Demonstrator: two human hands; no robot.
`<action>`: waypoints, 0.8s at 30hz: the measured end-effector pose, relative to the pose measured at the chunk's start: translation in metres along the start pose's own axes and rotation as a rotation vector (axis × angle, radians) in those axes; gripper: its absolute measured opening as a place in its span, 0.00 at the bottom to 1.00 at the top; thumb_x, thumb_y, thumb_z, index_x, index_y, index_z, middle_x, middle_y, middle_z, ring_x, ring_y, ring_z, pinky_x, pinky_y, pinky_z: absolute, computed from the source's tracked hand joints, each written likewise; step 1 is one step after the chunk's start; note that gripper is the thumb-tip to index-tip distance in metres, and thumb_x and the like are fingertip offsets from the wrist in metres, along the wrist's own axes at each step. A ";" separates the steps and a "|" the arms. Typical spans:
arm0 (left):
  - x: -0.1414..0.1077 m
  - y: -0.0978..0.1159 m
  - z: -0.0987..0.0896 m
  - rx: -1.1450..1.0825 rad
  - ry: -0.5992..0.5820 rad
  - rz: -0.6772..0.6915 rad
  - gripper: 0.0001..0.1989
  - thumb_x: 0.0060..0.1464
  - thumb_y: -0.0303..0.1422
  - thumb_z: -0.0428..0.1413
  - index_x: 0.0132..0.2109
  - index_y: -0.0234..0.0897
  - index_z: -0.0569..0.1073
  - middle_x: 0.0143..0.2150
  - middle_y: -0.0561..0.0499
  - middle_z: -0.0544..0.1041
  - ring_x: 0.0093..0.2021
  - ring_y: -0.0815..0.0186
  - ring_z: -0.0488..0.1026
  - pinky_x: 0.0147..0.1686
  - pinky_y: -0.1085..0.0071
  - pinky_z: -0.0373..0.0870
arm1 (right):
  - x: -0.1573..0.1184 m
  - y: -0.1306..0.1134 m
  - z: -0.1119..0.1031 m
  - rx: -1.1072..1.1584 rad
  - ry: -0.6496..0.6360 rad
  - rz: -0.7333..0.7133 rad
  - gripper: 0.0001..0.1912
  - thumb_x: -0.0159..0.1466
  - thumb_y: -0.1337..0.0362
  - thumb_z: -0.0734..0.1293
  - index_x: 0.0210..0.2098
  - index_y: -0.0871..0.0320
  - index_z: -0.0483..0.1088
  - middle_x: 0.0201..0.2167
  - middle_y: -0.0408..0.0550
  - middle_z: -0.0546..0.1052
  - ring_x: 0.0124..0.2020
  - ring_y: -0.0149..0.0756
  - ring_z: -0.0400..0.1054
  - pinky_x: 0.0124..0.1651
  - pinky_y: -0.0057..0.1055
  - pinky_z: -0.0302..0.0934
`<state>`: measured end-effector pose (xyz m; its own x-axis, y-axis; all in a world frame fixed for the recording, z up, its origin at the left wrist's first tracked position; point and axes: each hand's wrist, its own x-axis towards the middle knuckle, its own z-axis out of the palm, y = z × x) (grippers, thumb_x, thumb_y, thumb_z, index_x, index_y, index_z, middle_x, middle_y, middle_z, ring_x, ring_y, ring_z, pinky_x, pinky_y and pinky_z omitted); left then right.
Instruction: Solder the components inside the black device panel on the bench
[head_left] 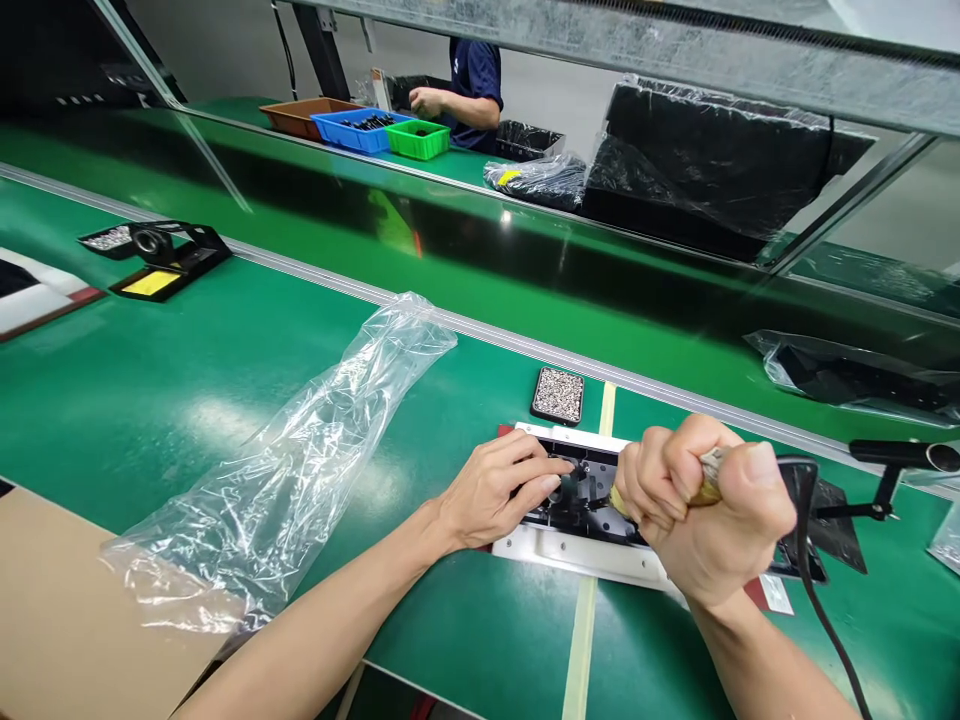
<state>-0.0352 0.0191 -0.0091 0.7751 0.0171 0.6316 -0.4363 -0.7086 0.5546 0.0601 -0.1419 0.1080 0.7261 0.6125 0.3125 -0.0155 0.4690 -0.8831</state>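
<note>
A white and black assembly (577,548) lies on the green bench in front of me. My left hand (499,493) rests on its left side, fingertips pinching a small dark part in its middle. My right hand (701,510) is clenched around the handle of a corded tool (709,468) and holds it upright over the assembly. The tool's tip is hidden behind my fingers. Its black cable (814,580) runs down to the right.
A small black tray of screws (559,394) sits just behind the assembly. A crumpled clear plastic bag (300,460) lies to the left, a soldering stand (161,255) farther left. Across the conveyor a person (469,90) works beside coloured bins (360,128). Black bagged items (720,160) stand at the right.
</note>
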 end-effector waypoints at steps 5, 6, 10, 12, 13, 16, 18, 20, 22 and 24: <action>0.000 0.000 0.001 -0.023 0.000 -0.004 0.17 0.76 0.34 0.48 0.59 0.32 0.79 0.41 0.43 0.78 0.41 0.61 0.75 0.42 0.64 0.74 | 0.001 -0.001 -0.003 -0.022 -0.040 0.001 0.29 0.68 0.43 0.70 0.20 0.55 0.60 0.13 0.37 0.55 0.14 0.27 0.46 0.16 0.26 0.48; -0.001 0.000 0.001 -0.033 0.002 -0.007 0.17 0.76 0.34 0.48 0.60 0.32 0.78 0.42 0.43 0.78 0.41 0.61 0.75 0.42 0.64 0.74 | 0.001 -0.001 -0.003 -0.021 -0.039 0.003 0.29 0.67 0.43 0.70 0.20 0.55 0.60 0.13 0.37 0.55 0.14 0.27 0.46 0.16 0.26 0.48; 0.000 0.000 0.002 -0.073 0.013 -0.013 0.17 0.76 0.32 0.49 0.59 0.30 0.78 0.42 0.43 0.78 0.42 0.61 0.76 0.42 0.64 0.74 | 0.000 -0.001 -0.002 -0.018 -0.022 0.003 0.30 0.67 0.43 0.70 0.19 0.55 0.60 0.12 0.37 0.55 0.14 0.28 0.46 0.16 0.26 0.49; 0.000 0.000 0.003 -0.080 0.017 -0.011 0.16 0.76 0.32 0.50 0.59 0.30 0.79 0.42 0.43 0.77 0.42 0.61 0.76 0.42 0.65 0.74 | 0.000 -0.001 -0.001 -0.011 -0.005 -0.003 0.31 0.66 0.43 0.71 0.18 0.55 0.59 0.12 0.37 0.54 0.14 0.27 0.46 0.15 0.25 0.48; 0.000 0.001 0.003 -0.082 0.018 -0.012 0.16 0.76 0.32 0.50 0.59 0.30 0.79 0.41 0.43 0.77 0.42 0.61 0.76 0.42 0.65 0.75 | 0.000 0.000 0.000 -0.011 0.000 -0.004 0.31 0.66 0.43 0.71 0.18 0.55 0.59 0.11 0.37 0.54 0.14 0.27 0.46 0.15 0.25 0.48; 0.001 0.001 0.003 -0.082 0.016 -0.019 0.16 0.76 0.32 0.49 0.59 0.30 0.79 0.42 0.43 0.77 0.42 0.61 0.76 0.42 0.65 0.75 | -0.001 0.000 0.001 -0.022 -0.004 -0.018 0.31 0.67 0.43 0.70 0.18 0.55 0.59 0.12 0.37 0.54 0.14 0.27 0.46 0.15 0.25 0.48; 0.001 0.001 0.002 -0.077 0.014 -0.020 0.17 0.76 0.32 0.49 0.59 0.30 0.79 0.41 0.43 0.77 0.41 0.61 0.76 0.42 0.65 0.76 | -0.002 0.001 0.001 -0.023 0.001 -0.031 0.31 0.67 0.44 0.69 0.18 0.55 0.59 0.12 0.37 0.54 0.14 0.27 0.45 0.15 0.25 0.48; 0.001 0.002 0.002 -0.070 0.015 -0.016 0.17 0.76 0.33 0.49 0.59 0.31 0.79 0.41 0.43 0.77 0.41 0.62 0.76 0.42 0.65 0.76 | -0.002 0.001 0.000 -0.015 0.004 -0.030 0.30 0.67 0.44 0.69 0.18 0.55 0.59 0.12 0.37 0.54 0.14 0.27 0.45 0.15 0.25 0.48; 0.001 0.002 0.002 -0.067 0.017 -0.013 0.17 0.76 0.33 0.48 0.59 0.31 0.79 0.41 0.43 0.78 0.41 0.62 0.77 0.42 0.65 0.76 | -0.002 0.000 0.000 -0.014 -0.012 -0.018 0.30 0.67 0.44 0.69 0.18 0.55 0.59 0.12 0.37 0.54 0.14 0.27 0.45 0.15 0.25 0.49; 0.001 0.002 0.002 -0.067 0.017 -0.014 0.17 0.76 0.33 0.49 0.59 0.31 0.79 0.42 0.43 0.78 0.42 0.61 0.77 0.42 0.65 0.76 | -0.002 0.000 -0.001 -0.021 -0.033 -0.009 0.30 0.67 0.45 0.70 0.18 0.55 0.59 0.12 0.37 0.54 0.14 0.27 0.46 0.16 0.25 0.50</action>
<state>-0.0346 0.0167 -0.0088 0.7741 0.0390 0.6319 -0.4550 -0.6597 0.5981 0.0597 -0.1435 0.1073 0.7031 0.6292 0.3314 0.0058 0.4610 -0.8874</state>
